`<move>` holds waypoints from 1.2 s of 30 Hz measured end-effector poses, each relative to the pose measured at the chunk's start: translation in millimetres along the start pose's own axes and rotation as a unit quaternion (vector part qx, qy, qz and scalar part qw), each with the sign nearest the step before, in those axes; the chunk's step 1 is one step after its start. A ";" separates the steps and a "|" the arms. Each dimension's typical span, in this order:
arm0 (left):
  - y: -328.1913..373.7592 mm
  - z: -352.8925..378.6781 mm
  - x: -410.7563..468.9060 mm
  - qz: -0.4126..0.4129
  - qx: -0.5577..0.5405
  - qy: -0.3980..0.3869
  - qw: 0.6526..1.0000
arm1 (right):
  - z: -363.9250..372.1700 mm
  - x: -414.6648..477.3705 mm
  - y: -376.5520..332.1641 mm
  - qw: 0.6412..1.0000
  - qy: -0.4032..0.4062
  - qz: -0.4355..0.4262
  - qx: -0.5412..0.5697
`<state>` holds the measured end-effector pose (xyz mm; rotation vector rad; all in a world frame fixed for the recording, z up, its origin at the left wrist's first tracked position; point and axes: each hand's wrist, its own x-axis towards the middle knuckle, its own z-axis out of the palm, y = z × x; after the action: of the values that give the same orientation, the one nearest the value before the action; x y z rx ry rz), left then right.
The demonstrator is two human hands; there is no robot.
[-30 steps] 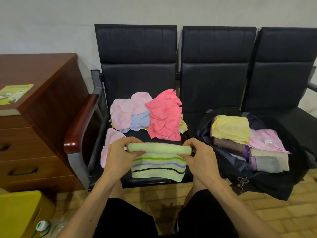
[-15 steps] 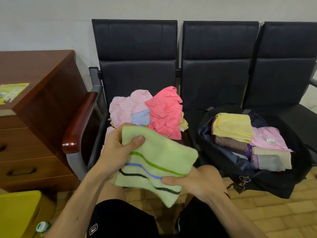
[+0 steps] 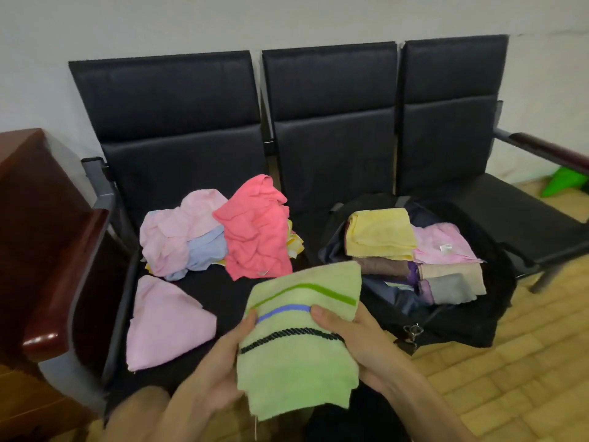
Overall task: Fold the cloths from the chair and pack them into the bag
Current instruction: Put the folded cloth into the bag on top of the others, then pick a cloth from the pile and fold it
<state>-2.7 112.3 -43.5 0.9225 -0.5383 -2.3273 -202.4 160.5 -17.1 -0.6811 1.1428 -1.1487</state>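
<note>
A folded light green cloth (image 3: 296,362) with green, blue and black stripes is held in front of me above the left seat's front edge. My left hand (image 3: 216,374) grips its left side and my right hand (image 3: 353,339) grips its right side, thumb on top. An unfolded pile of pink, blue and coral cloths (image 3: 220,237) lies on the left chair seat (image 3: 223,291), with a pink cloth (image 3: 165,323) nearer the front. The open black bag (image 3: 462,323) sits on the middle seat and holds several folded cloths (image 3: 379,234).
A brown wooden cabinet (image 3: 28,199) stands at the left beside the chair's armrest (image 3: 73,282). The right seat (image 3: 522,224) is bare. A green object (image 3: 564,183) lies on the tiled floor at far right.
Both hands have carried the green cloth to the right, toward the bag, and turned it upright. My view has swung right and tilted.
</note>
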 end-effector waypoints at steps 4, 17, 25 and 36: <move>-24.8 27.1 51.2 -0.004 0.169 0.048 0.984 | -68.1 -1.0 6.5 0.996 0.084 0.015 -0.013; -45.6 188.0 294.1 0.015 0.341 -0.026 0.940 | -316.6 74.6 -95.9 0.960 0.232 0.018 -0.158; -38.2 227.4 469.0 0.063 0.409 0.005 0.910 | -418.9 200.2 -126.5 0.911 0.328 -0.017 -0.247; -57.7 204.7 500.7 0.016 0.488 0.024 0.873 | -445.5 237.0 -83.0 0.844 0.384 0.027 -0.373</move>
<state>-469.4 -132.2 -179.0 1.3541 -1.7710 -1.9176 -651.1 -33.9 -166.7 -0.7705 2.3528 -0.9153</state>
